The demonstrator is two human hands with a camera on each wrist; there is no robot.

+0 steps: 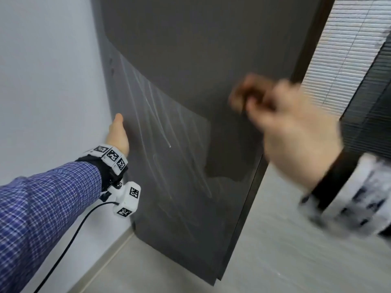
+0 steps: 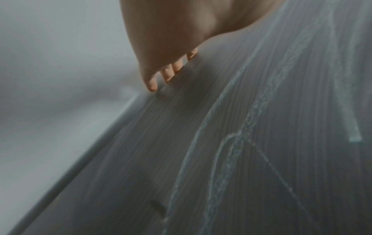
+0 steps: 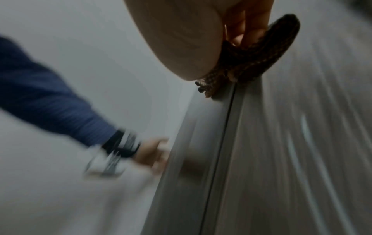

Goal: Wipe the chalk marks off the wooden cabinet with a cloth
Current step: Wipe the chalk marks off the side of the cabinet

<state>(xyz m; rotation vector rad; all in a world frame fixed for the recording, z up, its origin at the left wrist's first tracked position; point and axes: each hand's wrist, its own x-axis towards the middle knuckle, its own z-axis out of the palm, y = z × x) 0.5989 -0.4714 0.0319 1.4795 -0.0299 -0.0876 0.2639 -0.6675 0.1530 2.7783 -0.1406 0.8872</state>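
The wooden cabinet (image 1: 190, 49) is seen in the head view as a tall dark panel standing on the floor (image 1: 285, 261) against a pale wall (image 1: 48, 70), with white chalk marks (image 1: 156, 121) streaked down the lower left part of its face. The left hand (image 1: 118, 135) is laid against the cabinet's left edge beside the marks, fingers straight, nothing held; its checked blue sleeve (image 1: 48, 204) and a marker-covered wrist rig (image 1: 112, 155) are visible below. The right hand (image 1: 283, 125), blurred, is raised in front of the cabinet's right side, with a dark brown cloth (image 1: 243, 92) bunched in its curled fingers; whether the cloth touches the panel cannot be told here. White blinds (image 1: 347, 49) are seen past the cabinet's right edge. In the left wrist view, straight fingertips (image 2: 152, 84) are pressed on the cabinet's grained face (image 2: 141, 143) near its edge, and chalk lines (image 2: 231, 143) curve just beside them. In the right wrist view, the checked brown cloth (image 3: 249, 54) is gripped by the right hand (image 3: 181, 31) close to the cabinet (image 3: 261, 159), and the blurred left hand (image 3: 155, 154) is seen at the cabinet's far edge.
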